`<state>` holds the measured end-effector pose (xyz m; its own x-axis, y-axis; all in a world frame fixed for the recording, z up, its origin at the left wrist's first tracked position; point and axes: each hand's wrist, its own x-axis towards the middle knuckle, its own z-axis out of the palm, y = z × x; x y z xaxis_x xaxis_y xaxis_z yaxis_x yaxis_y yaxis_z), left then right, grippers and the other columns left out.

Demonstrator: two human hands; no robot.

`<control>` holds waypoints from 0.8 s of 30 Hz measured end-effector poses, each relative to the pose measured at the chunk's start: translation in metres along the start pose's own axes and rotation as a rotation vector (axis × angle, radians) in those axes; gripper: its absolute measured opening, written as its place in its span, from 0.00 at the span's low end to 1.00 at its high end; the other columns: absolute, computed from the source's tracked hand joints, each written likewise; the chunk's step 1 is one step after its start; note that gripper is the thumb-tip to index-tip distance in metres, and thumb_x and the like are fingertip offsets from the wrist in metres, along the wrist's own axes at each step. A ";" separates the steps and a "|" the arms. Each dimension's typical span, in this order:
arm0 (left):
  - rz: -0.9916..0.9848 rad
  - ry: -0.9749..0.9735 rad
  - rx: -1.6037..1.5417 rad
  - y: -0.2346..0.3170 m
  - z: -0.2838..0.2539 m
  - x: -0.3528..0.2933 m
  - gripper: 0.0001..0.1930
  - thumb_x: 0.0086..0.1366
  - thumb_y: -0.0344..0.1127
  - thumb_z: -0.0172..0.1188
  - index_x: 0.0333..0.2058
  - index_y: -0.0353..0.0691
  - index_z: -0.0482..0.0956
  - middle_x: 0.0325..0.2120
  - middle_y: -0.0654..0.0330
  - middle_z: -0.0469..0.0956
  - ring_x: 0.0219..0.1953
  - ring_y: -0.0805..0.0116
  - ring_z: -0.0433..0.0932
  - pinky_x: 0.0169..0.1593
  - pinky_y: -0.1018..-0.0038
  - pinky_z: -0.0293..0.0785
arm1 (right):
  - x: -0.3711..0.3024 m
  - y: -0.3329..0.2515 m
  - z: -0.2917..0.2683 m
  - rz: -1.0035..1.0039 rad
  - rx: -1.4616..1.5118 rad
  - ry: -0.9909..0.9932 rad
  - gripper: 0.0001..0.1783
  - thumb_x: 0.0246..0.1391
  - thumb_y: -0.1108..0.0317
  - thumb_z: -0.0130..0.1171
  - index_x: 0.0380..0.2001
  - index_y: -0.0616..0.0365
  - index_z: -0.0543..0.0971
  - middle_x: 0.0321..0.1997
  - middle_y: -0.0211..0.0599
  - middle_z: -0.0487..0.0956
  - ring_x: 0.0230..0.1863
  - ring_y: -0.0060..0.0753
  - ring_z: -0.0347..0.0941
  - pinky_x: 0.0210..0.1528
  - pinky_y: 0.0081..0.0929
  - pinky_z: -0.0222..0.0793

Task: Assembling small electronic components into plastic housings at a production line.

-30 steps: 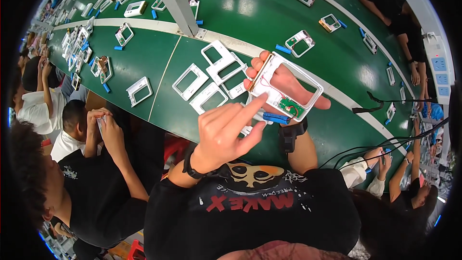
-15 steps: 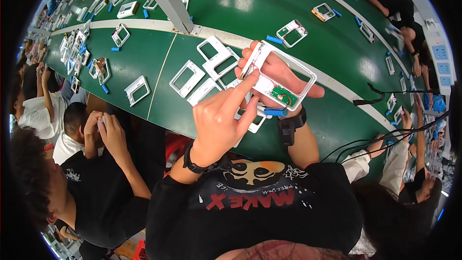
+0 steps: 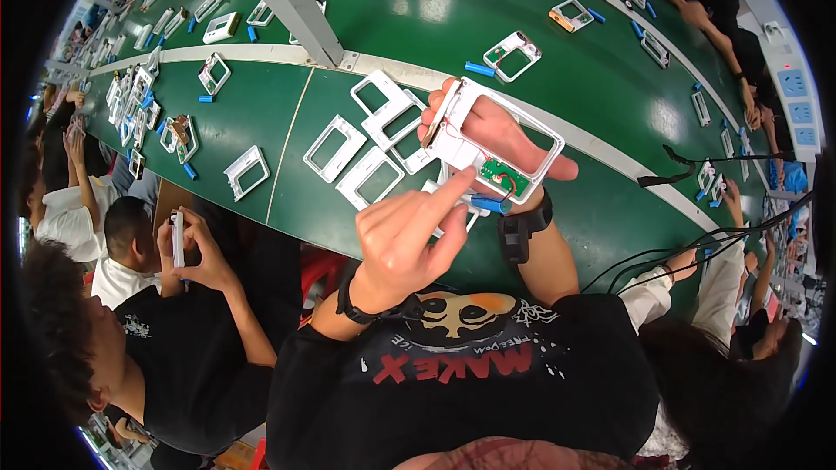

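A white plastic frame [image 3: 457, 150] with a large window lies across the palm of my right hand [image 3: 503, 126]. That hand's fingers curl behind the frame's left end, and its thumb sticks out past the right edge. Inside the frame are a small green circuit board [image 3: 505, 176] and thin red wires. A blue cylindrical cell [image 3: 493, 204] hangs at its lower edge. My left hand [image 3: 396, 239] reaches in with its index finger stretched to the board's left end; thumb and index are apart, with nothing seen between them. Several empty white frames [image 3: 335, 150] lie beside my hands, partly overlapping.
The green work table [image 3: 287, 139] carries more frames with blue cells, including one [image 3: 512, 57] beyond my right hand. A grey metal post [image 3: 292, 0] rises from the pale divider strip. Black cables [image 3: 705, 244] hang at the right. Co-workers sit on both sides; one holds a white frame [image 3: 178, 239].
My left index finger has moved from the frame's left end down to the board. The frame in my right hand has shifted slightly left. The left co-worker's held frame now shows.
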<state>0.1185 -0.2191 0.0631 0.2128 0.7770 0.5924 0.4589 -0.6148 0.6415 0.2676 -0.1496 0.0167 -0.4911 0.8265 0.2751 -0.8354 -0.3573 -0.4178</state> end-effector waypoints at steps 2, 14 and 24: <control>0.017 0.012 -0.003 -0.006 -0.012 -0.006 0.22 0.48 0.23 0.65 0.46 0.38 0.81 0.15 0.63 0.74 0.15 0.69 0.73 0.19 0.73 0.67 | 0.007 0.014 0.005 0.040 0.020 0.032 0.81 -0.04 0.33 0.79 0.60 0.64 0.57 0.57 0.43 0.64 0.59 0.44 0.65 0.66 0.40 0.62; -0.109 -0.012 -0.115 -0.068 -0.124 -0.075 0.20 0.51 0.26 0.63 0.45 0.41 0.81 0.17 0.63 0.76 0.16 0.67 0.74 0.21 0.73 0.71 | 0.042 0.108 0.036 -0.103 -0.591 0.051 0.70 0.16 0.30 0.76 0.59 0.66 0.61 0.52 0.47 0.69 0.53 0.43 0.69 0.60 0.38 0.63; -0.509 -0.120 0.454 -0.197 -0.187 -0.125 0.35 0.46 0.35 0.71 0.55 0.38 0.72 0.51 0.53 0.69 0.53 0.56 0.69 0.55 0.63 0.67 | 0.025 0.094 0.067 -0.250 -0.975 0.221 0.73 0.17 0.41 0.83 0.65 0.67 0.57 0.59 0.44 0.68 0.60 0.42 0.67 0.64 0.38 0.58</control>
<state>-0.1598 -0.2198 -0.0463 -0.0429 0.9795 0.1967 0.8369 -0.0723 0.5426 0.1601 -0.1916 0.0429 -0.1917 0.9254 0.3268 -0.2954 0.2631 -0.9184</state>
